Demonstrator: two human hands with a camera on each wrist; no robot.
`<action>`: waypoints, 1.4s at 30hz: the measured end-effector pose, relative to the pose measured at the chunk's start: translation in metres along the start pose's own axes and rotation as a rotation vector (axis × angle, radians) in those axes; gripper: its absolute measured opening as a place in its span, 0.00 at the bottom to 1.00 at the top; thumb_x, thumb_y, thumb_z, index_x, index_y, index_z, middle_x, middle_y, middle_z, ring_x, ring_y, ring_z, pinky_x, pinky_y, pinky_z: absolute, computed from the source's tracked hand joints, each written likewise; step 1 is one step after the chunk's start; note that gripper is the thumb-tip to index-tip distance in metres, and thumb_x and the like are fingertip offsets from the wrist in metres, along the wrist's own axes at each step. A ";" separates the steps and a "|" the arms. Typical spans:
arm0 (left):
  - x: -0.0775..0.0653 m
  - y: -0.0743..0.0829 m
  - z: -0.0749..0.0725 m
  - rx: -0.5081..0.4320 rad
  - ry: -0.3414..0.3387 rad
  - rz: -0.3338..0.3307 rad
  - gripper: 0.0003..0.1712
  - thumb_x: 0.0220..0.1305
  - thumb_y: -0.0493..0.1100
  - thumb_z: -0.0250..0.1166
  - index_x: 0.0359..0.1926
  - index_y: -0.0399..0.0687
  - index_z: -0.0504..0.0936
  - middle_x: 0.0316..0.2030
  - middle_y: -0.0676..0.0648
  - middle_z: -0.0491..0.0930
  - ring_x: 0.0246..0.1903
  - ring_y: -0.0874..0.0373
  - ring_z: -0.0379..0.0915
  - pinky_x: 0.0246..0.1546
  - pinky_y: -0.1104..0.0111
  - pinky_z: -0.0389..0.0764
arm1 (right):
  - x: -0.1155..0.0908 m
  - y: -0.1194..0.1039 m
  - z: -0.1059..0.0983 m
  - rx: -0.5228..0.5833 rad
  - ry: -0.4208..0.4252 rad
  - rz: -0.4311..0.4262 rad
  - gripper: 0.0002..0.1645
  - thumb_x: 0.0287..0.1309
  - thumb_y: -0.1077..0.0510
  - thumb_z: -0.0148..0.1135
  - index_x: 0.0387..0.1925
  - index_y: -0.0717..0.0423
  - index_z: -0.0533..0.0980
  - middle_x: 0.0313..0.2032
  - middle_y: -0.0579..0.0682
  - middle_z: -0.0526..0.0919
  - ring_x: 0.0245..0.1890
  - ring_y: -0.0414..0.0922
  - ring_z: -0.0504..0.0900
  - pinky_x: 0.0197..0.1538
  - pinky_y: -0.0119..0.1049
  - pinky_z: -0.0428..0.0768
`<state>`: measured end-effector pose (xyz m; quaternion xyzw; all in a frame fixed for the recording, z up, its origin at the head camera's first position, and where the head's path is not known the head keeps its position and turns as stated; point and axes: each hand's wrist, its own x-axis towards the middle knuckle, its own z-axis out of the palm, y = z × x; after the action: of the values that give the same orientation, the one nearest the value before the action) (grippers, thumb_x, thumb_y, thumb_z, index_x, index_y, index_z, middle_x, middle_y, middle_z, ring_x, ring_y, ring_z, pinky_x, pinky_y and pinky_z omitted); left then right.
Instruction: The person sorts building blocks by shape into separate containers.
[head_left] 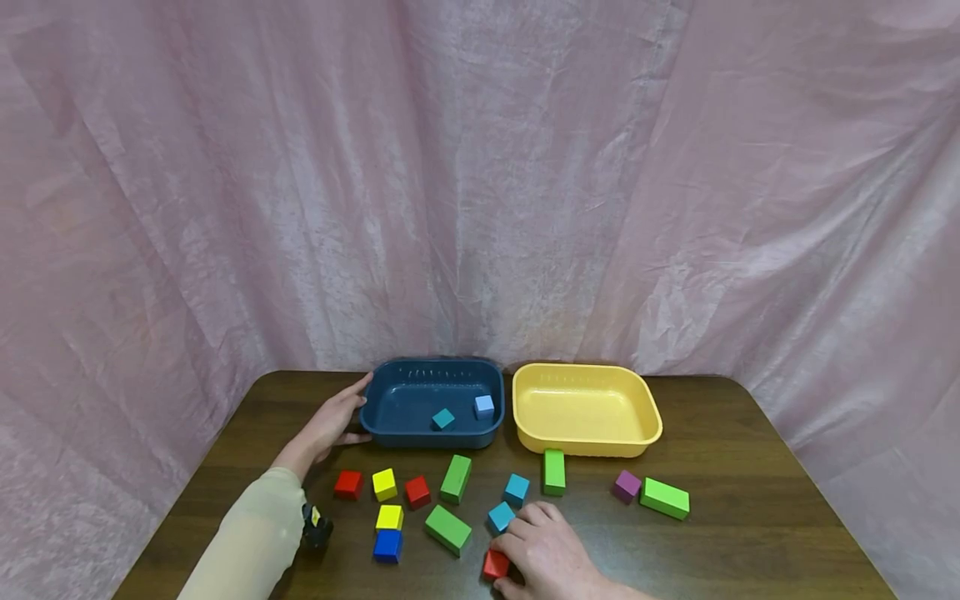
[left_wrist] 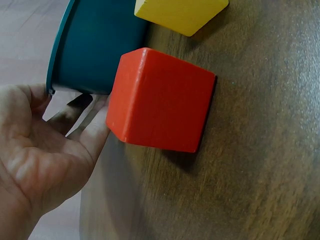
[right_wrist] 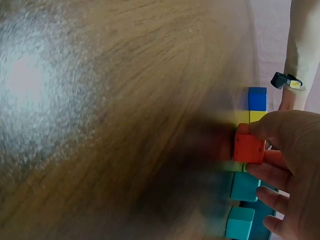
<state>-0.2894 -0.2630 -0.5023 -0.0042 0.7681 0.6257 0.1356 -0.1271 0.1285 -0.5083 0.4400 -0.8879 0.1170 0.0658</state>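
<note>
Pinched between the thumb and fingers of my right hand (head_left: 547,550) is a red cube (head_left: 496,565), near the table's front edge. The right wrist view shows the same red cube (right_wrist: 249,146) between thumb and index finger. Two light blue cubes (head_left: 501,517) lie just beyond that hand. My left hand (head_left: 330,425) rests against the left end of a dark blue bin (head_left: 435,440), fingers extended along its rim and thumb low at its side. A teal cube (head_left: 443,419) and a pale blue cube (head_left: 484,406) lie inside this bin.
A yellow bin (head_left: 585,447) stands right of the blue one. Nearer are several green blocks (head_left: 447,530), red cubes (head_left: 348,484), yellow cubes (head_left: 385,484), a blue cube (head_left: 387,546) and a purple cube (head_left: 627,487). A pink curtain (head_left: 480,208) hangs behind the table.
</note>
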 end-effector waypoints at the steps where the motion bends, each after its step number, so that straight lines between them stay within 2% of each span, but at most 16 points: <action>1: 0.000 -0.001 0.000 0.001 0.000 0.000 0.34 0.80 0.44 0.41 0.83 0.63 0.49 0.80 0.39 0.43 0.68 0.33 0.63 0.51 0.48 0.83 | -0.001 0.000 0.000 -0.004 0.006 -0.001 0.19 0.59 0.38 0.70 0.47 0.41 0.85 0.38 0.31 0.82 0.45 0.38 0.74 0.54 0.45 0.77; 9: -0.001 0.000 0.000 -0.010 -0.002 0.005 0.34 0.80 0.42 0.41 0.83 0.63 0.48 0.81 0.38 0.41 0.69 0.32 0.61 0.51 0.46 0.83 | -0.003 -0.002 -0.005 -0.018 0.059 -0.009 0.18 0.58 0.39 0.70 0.47 0.40 0.85 0.41 0.33 0.83 0.45 0.39 0.74 0.53 0.45 0.77; 16: -0.002 0.000 0.000 -0.002 -0.002 0.003 0.34 0.80 0.43 0.41 0.83 0.63 0.48 0.80 0.37 0.41 0.69 0.32 0.61 0.51 0.46 0.82 | 0.000 -0.003 -0.015 0.026 0.047 0.001 0.17 0.60 0.40 0.70 0.47 0.39 0.84 0.42 0.33 0.83 0.46 0.39 0.73 0.53 0.45 0.77; 24: -0.001 0.000 -0.001 -0.010 0.001 0.001 0.34 0.80 0.42 0.41 0.83 0.62 0.49 0.80 0.37 0.42 0.68 0.33 0.63 0.51 0.47 0.83 | 0.007 -0.001 -0.028 0.036 0.157 0.047 0.18 0.53 0.44 0.75 0.46 0.39 0.84 0.40 0.33 0.82 0.46 0.39 0.73 0.53 0.46 0.76; 31: -0.001 0.000 0.000 -0.010 -0.003 0.003 0.35 0.80 0.42 0.41 0.83 0.62 0.49 0.80 0.36 0.43 0.68 0.33 0.63 0.51 0.46 0.82 | 0.016 0.003 -0.041 -0.001 0.314 0.050 0.19 0.46 0.50 0.77 0.43 0.41 0.83 0.38 0.34 0.81 0.45 0.40 0.74 0.53 0.44 0.74; 38: -0.002 0.001 0.000 -0.009 0.002 0.003 0.34 0.80 0.42 0.41 0.83 0.61 0.49 0.80 0.36 0.43 0.68 0.32 0.63 0.51 0.46 0.83 | 0.031 0.010 -0.059 0.021 0.319 0.135 0.20 0.48 0.48 0.78 0.45 0.42 0.85 0.39 0.36 0.82 0.46 0.40 0.73 0.53 0.43 0.74; 42: -0.002 0.001 0.000 -0.007 0.002 0.005 0.35 0.80 0.42 0.41 0.83 0.61 0.49 0.80 0.36 0.43 0.68 0.33 0.63 0.51 0.46 0.83 | 0.040 0.015 -0.068 0.012 0.343 0.147 0.20 0.48 0.48 0.78 0.45 0.42 0.85 0.40 0.37 0.83 0.46 0.42 0.74 0.52 0.44 0.75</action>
<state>-0.2877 -0.2628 -0.5009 -0.0034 0.7662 0.6286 0.1333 -0.1621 0.1244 -0.4366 0.3478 -0.8927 0.2001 0.2048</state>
